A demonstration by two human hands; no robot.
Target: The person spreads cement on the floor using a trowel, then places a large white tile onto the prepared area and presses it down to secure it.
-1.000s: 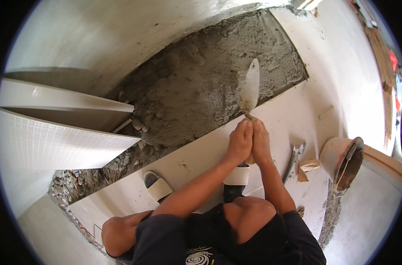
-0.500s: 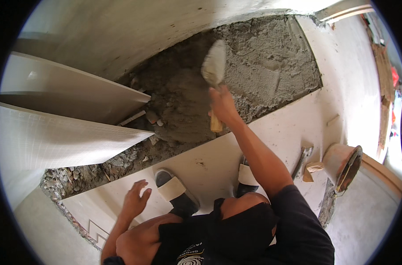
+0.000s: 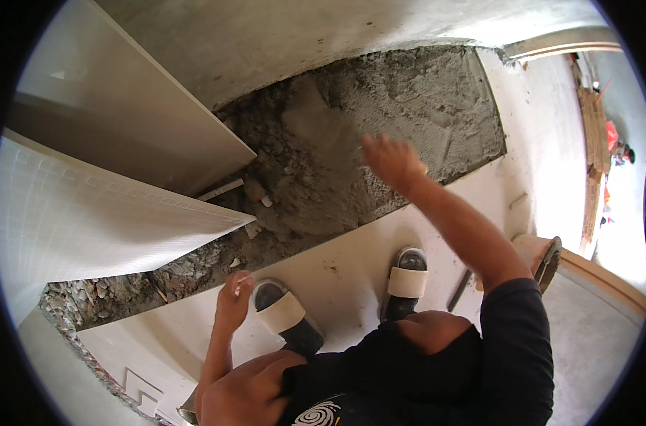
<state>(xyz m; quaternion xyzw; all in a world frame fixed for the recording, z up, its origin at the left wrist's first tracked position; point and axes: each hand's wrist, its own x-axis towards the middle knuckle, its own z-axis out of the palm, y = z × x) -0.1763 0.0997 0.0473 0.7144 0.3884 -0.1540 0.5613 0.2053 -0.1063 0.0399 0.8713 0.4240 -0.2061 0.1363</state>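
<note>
Right hand point(image 3: 390, 162) swung rightward over mortar bed point(image 3: 408, 106), blurred, grip unclear, left hand point(image 3: 232, 302) fingers loosely curled.

Floor-tiling job site indoors: open patch of wet grey mortar bed point(image 3: 380, 135) beside laid pale floor tiles point(image 3: 351, 263), large white tiles point(image 3: 102, 213) leaning at left, rubble point(image 3: 117, 291) along the edge, mortar bucket point(image 3: 543, 259) at right.

mortar bed point(image 3: 401, 121) grey, wet, rough, part-levelled | fills floor gap btwn wall & white tile | trowel point(image 3: 321, 117) blurred, grey, tilted over bed centre
</note>
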